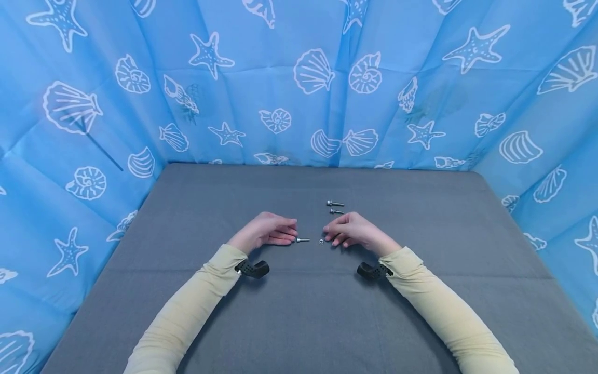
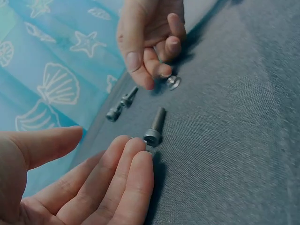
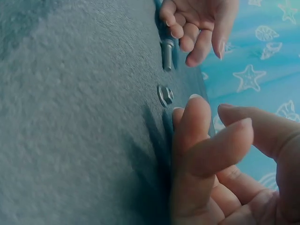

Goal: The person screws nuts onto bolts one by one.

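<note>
A socket-head bolt lies on the grey cloth with its head toward my left hand. In the left wrist view the fingertips of that hand are right at the bolt head, with the thumb spread apart from them. A small flange nut lies flat between the bolt and my right hand. The right hand's fingers are loosely bent close beside the nut, and nothing shows between thumb and fingers. Both hands are low over the table, palms turned toward each other.
Two more socket-head bolts, an upper one and a lower one, lie beyond my right hand. The grey cloth-covered table ends at a blue curtain printed with shells and starfish. Black bands sit at both wrists.
</note>
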A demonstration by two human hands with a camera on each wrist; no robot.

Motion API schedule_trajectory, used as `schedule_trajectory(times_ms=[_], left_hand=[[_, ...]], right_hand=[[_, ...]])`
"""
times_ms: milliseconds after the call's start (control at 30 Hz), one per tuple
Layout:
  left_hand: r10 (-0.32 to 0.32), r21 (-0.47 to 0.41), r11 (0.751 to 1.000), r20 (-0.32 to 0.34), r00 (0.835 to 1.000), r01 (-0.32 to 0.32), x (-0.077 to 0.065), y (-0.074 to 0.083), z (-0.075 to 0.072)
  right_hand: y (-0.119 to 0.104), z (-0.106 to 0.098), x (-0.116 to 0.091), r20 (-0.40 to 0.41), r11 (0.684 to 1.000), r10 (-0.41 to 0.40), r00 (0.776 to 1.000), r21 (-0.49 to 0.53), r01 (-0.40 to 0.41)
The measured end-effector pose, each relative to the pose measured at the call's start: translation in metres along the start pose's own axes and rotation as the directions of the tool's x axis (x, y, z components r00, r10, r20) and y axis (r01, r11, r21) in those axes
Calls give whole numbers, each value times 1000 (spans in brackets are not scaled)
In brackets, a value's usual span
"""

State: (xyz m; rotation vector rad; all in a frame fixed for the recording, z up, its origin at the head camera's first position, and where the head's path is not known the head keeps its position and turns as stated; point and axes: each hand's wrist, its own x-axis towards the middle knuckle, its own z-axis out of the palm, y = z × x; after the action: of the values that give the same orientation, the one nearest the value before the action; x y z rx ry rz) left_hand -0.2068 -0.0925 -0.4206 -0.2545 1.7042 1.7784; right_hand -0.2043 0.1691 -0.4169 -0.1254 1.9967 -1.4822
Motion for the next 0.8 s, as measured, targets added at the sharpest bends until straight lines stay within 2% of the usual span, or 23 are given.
schedule_trajectory(times_ms=[267, 433, 633, 800], left_hand=[[13, 109, 994, -1, 1000, -12, -4, -5, 4], [46, 197, 979, 1, 999, -46, -6, -7, 7], [139, 322, 939, -28, 990, -122, -6, -12, 12], [235, 444, 876, -50, 971, -189, -7, -15, 17]], right_hand=[[-2, 7, -3, 8, 997, -28, 1000, -65, 28], [-1, 11, -2, -14, 991, -46, 999, -130, 43], [0, 17, 2, -59, 967, -71, 996, -249, 54], [0, 22, 2, -90, 945, -87, 992, -321, 54]])
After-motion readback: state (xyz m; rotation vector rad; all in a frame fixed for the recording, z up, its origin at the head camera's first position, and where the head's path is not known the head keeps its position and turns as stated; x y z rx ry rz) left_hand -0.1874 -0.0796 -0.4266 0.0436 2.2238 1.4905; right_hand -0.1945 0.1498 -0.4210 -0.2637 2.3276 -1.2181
